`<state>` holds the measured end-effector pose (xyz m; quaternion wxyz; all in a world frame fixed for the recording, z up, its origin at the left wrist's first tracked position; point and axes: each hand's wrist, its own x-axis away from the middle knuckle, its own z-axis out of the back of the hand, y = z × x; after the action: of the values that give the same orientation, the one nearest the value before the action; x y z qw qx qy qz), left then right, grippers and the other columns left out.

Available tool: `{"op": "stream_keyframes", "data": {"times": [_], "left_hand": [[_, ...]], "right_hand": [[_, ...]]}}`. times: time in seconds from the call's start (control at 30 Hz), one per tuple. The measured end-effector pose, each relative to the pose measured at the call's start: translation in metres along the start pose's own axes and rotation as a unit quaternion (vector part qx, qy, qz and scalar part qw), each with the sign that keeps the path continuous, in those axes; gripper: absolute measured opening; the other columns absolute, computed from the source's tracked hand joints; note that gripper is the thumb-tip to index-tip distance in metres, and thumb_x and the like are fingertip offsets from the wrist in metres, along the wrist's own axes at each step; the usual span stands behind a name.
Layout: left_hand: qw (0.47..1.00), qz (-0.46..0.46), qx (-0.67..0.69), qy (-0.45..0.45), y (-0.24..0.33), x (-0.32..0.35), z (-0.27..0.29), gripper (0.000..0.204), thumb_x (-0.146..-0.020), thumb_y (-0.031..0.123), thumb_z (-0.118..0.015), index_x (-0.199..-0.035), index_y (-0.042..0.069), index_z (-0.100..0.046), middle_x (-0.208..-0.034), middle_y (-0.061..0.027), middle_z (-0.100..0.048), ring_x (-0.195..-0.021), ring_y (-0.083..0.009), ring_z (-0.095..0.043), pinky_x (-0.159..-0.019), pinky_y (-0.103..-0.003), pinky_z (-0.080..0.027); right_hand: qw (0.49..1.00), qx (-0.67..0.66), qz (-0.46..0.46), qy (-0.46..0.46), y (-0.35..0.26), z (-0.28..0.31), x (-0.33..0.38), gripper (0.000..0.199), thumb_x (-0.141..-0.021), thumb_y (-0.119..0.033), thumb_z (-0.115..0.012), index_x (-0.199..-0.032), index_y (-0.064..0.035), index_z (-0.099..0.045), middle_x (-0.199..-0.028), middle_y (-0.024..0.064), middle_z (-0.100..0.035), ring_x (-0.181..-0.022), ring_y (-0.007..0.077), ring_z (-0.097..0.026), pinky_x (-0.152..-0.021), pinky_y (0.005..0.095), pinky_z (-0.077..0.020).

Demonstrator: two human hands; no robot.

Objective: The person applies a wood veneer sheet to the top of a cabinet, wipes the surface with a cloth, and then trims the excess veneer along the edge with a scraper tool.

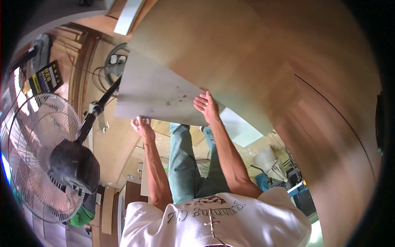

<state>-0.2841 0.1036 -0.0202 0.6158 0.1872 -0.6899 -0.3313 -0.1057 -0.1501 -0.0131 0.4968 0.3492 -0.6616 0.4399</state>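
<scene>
A large, thin brown sheet (214, 37) spreads across the upper and right part of the view, curving and blurred toward the right. Beside its edge lies a grey sheet surface (152, 82) with dark smudges; whether it is a separate sheet or the brown one's other face, I cannot tell. My left hand (144, 128) pinches the near edge of the grey surface by its left corner. Further right and higher, my right hand (207, 108) is closed at the border between grey and brown, fingers curled and thumb up. A pale white corner (240, 127) shows beyond my right wrist.
A black-caged fan (74, 164) stands close on my left, its pole (98, 109) rising toward the sheet. Wooden boards (82, 61) and a coiled cable (111, 61) lie behind it. A whitish sack (269, 160) sits on the floor at the right among dark items.
</scene>
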Motion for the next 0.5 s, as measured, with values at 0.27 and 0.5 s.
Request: {"op": "stream_keyframes", "data": {"times": [0.27,0.5], "left_hand": [[0.999,0.003,0.033,0.011,0.000,0.027,0.021,0.027,-0.096,0.014,-0.056,-0.115,0.014,-0.037,-0.110,-0.0080,-0.057,-0.099,-0.0207,-0.059,-0.083,-0.040,-0.054],[0.999,0.000,0.020,0.028,0.002,0.035,0.025,0.027,-0.097,0.014,-0.056,-0.115,0.017,-0.036,-0.097,-0.0026,-0.052,-0.083,-0.0163,-0.053,-0.070,-0.036,-0.050]], "right_hand": [[0.958,0.270,0.064,0.071,0.006,0.119,0.046,0.038,-0.092,-0.037,-0.061,-0.104,-0.0011,-0.062,-0.093,0.0102,-0.067,-0.080,0.0171,-0.066,-0.071,0.0285,-0.0556],[0.965,0.214,0.097,0.117,0.056,0.233,0.039,0.034,-0.089,-0.036,-0.066,-0.107,-0.0067,-0.061,-0.092,0.0056,-0.064,-0.081,0.0156,-0.063,-0.073,0.0299,-0.0527]]}}
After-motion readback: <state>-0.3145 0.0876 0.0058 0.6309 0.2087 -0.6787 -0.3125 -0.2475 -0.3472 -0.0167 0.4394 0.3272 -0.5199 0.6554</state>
